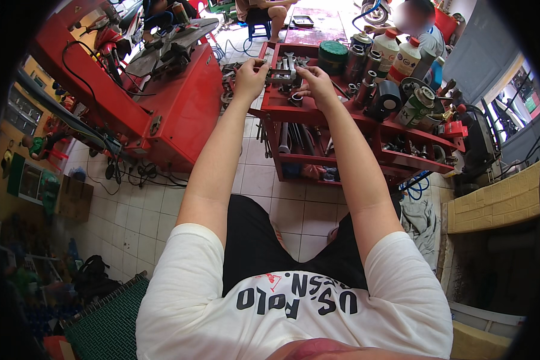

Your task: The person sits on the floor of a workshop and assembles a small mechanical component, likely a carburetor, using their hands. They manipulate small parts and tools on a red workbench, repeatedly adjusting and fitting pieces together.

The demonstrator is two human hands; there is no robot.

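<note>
Both my arms reach forward over a red tool cart (265,103). Above its left compartments, my left hand (252,77) is closed in a pinch near the cart's edge; what sits in its fingertips is too small to name. My right hand (318,87) is level with it, thumb and forefinger closed at the right end of a silver metal piece (281,74), its other fingers loosely curled. That piece spans most of the gap between my hands. Silver wrenches (288,59) lie in the compartment just beyond. A dark socket-like ring (295,99) rests below my right fingers.
A green tub (332,57), white bottles with red caps (385,45), and spray cans (415,107) crowd the cart's right side. To the left stands a large red machine (180,108) with cables (144,171) on the tiles. People are farther back; one person (429,39) is beyond the bottles.
</note>
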